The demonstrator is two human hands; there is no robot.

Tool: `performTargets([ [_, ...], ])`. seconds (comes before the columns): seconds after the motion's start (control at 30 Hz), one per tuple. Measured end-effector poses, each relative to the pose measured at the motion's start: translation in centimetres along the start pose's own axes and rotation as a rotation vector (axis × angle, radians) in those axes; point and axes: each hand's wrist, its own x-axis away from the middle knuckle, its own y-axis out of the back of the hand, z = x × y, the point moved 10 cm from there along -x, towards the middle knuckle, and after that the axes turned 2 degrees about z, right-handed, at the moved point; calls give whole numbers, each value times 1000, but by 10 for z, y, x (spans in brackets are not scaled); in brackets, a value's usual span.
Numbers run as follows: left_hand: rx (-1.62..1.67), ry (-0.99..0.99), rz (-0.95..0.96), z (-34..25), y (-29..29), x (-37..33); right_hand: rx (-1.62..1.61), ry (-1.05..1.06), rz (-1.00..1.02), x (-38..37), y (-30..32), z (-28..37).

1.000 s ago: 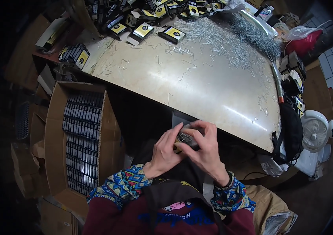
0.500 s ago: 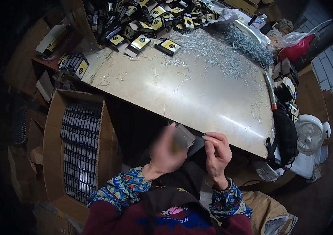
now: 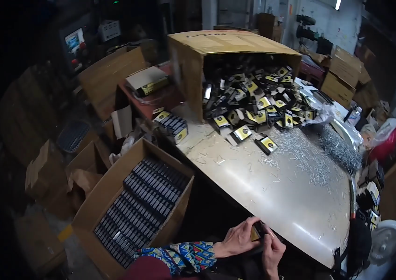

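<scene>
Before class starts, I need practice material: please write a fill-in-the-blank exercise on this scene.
The bare left hand holds a small dark box showing a ____ panel.
In the picture, the brown cardboard carton packed with dark packs stands to the ____ of the pale, shiny table.
The round white plastic fan stands near the picture's lower ____ corner.

Missing words: yellow; left; right.

From the person's head, a fisheye camera looks forward and down over the near edge of the worktop (image 3: 272, 196). The middle of its view falls close to the worktop's left corner, so the left hand (image 3: 238, 240) and right hand (image 3: 273, 252) show close by, low and right of centre. It reaches past the far edge to the back wall (image 3: 323, 19).
</scene>
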Motion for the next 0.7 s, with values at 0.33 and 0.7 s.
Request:
performTargets([
  [0.33, -266, 73, 1, 0, 14, -16, 52, -35, -81, -22, -17, 15],
  [0.7, -164, 86, 54, 2, -4, -21, 281, 178, -90, -11, -11, 33],
])
